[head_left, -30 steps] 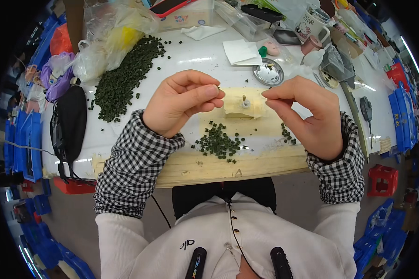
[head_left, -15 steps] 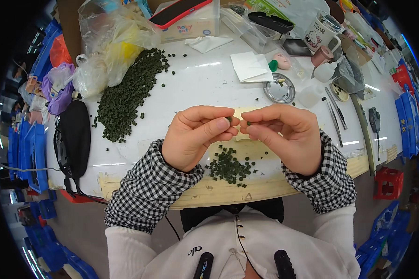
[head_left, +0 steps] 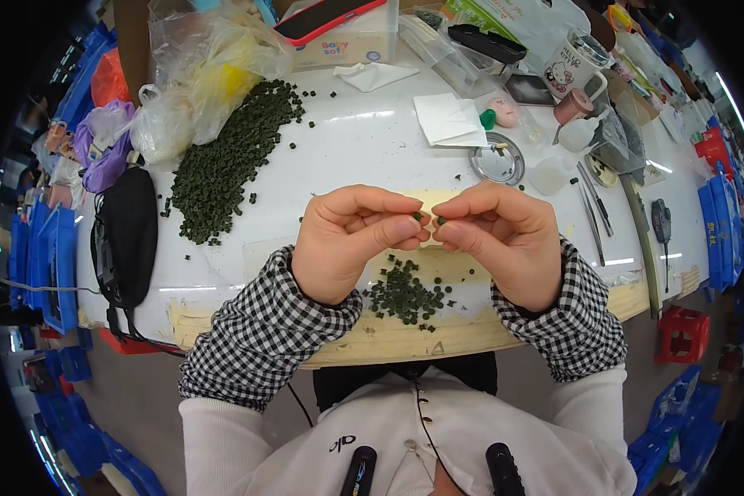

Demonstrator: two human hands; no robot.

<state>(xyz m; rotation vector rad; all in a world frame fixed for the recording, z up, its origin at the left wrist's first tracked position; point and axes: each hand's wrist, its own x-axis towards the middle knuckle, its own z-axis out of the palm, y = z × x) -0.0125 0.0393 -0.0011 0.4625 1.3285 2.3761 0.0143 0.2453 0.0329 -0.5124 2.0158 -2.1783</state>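
Over the table's near middle, my left hand (head_left: 349,240) pinches a small dark green piece (head_left: 417,216) between thumb and forefinger. My right hand (head_left: 504,240) is closed the same way on another small green piece (head_left: 441,221), and a narrow gap separates the fingertips. Both pieces are mostly covered by the fingers, so their exact shape is hard to make out. Below the hands, near the table edge, lies a small pile of dark green pieces (head_left: 407,293). A far larger heap of similar green pieces (head_left: 231,161) spreads at the left.
Plastic bags (head_left: 215,83) and a black pouch (head_left: 128,240) flank the large heap. White paper (head_left: 448,120), a round metal dish (head_left: 498,159), tweezers (head_left: 591,219) and a mug (head_left: 572,70) stand on the right. A phone in a red case (head_left: 326,18) rests on a plastic box (head_left: 347,45).
Both hands stay in nearly the same pinch, with only slight shifts of the fingers. The whole view has tilted a little.
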